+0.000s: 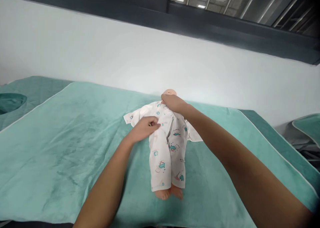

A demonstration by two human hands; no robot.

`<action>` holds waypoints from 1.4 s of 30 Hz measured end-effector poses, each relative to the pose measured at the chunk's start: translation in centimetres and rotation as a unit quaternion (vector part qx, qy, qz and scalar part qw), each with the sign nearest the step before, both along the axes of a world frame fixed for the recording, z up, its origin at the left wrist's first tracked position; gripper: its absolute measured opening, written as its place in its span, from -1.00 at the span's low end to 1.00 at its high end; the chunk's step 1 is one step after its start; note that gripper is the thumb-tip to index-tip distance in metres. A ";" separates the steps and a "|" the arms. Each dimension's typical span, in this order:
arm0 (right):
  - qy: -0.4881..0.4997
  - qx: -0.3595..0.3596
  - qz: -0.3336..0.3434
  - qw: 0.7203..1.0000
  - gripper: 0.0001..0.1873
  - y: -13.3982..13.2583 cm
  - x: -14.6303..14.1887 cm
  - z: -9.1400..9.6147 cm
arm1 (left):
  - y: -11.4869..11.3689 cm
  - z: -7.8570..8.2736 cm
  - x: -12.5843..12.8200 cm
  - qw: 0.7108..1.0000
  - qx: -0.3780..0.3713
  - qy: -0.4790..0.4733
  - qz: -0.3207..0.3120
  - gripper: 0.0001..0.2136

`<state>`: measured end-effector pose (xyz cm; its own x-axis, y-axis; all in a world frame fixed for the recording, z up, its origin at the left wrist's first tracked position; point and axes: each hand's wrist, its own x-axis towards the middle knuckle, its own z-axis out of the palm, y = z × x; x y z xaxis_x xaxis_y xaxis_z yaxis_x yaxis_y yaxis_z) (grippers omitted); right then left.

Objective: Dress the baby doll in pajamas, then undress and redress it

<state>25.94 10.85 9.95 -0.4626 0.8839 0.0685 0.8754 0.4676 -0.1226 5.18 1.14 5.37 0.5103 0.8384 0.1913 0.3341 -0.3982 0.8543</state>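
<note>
A baby doll point(167, 144) in a white printed romper lies on its back on a teal towel point(62, 144), head toward the wall and bare feet toward me. My left hand point(145, 128) rests on the doll's chest with its fingers curled, pinching the romper cloth at the front. My right hand point(172, 102) lies over the doll's neck and collar, fingers bent down onto the cloth; it hides most of the doll's head point(170, 91). What the right fingers grip is hidden.
The towel covers a padded table that runs against a white wall point(125, 54). A darker teal cover point(15, 97) lies at the far left, another teal-covered surface point(307, 128) at the right edge. A dark window frame runs along the top.
</note>
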 end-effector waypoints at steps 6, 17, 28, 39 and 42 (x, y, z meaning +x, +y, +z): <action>0.078 0.034 -0.073 0.994 -0.92 0.1 -1.4 -0.2 | 1.1 -1.7 -0.6 0.993 -0.042 -0.051 0.100 -0.77; 0.228 0.032 0.051 0.972 -0.88 -29.0 5.6 -9.1 | -18.0 -6.5 -3.0 0.991 0.094 0.044 0.084 -0.81; 0.327 0.012 -0.033 0.944 -0.86 -33.7 1.7 -10.2 | -22.3 -4.0 -0.2 0.958 0.224 0.116 0.133 -0.87; 0.299 -0.058 0.065 0.950 -0.84 -36.8 4.4 -9.1 | -25.0 -4.0 -2.8 0.981 0.102 0.154 0.059 -0.86; 0.307 -0.003 0.054 0.950 -0.87 -36.7 4.2 -9.0 | -25.1 -4.3 -2.4 0.973 0.152 0.125 0.122 -0.89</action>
<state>30.14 -25.82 0.92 -0.4249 0.8349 0.3498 0.5853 0.5482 -0.5974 2.74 -24.01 1.07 0.3661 0.8642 0.3451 0.6321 -0.5031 0.5893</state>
